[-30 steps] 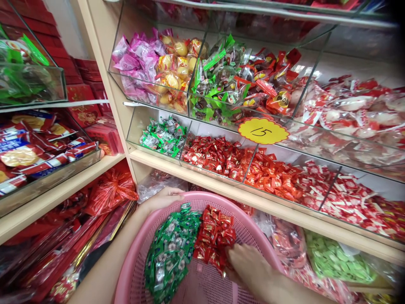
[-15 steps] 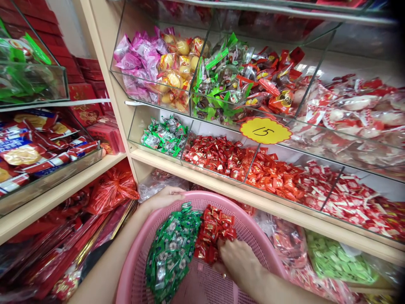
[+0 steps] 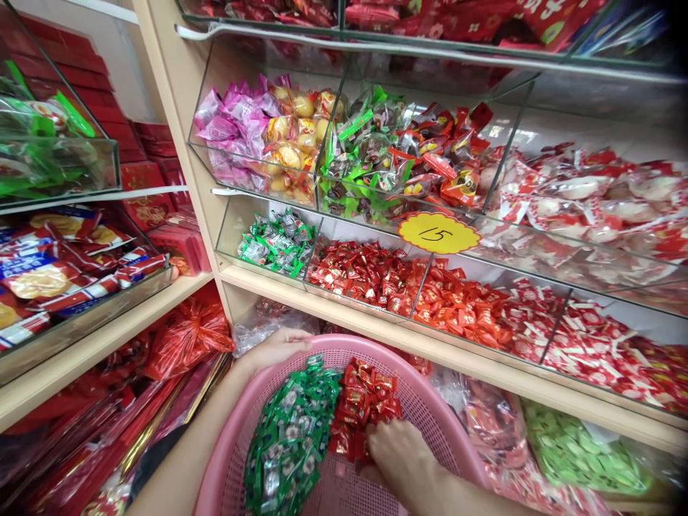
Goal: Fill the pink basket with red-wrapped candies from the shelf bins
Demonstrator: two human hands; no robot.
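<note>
A pink plastic basket with mesh sides is low in the head view. My left hand is closed over its far left rim, the thumb out of sight. Inside, green-wrapped candies form a heap on the left. Beside them, red-wrapped candies make a smaller pile toward the far side. My right hand is in the basket with curled fingers, closed against the near edge of the red pile; its fingertips are mostly hidden.
Behind the basket, a wooden shelf carries clear bins of red and green candies. A yellow price tag marked 15 hangs above them. Packaged biscuits lie at left. A bag of green candies is below at right.
The view has tilted upward slightly, so the shelves appear lower. My right hand has curled in more at the red candies, while the left stays on the rim.
</note>
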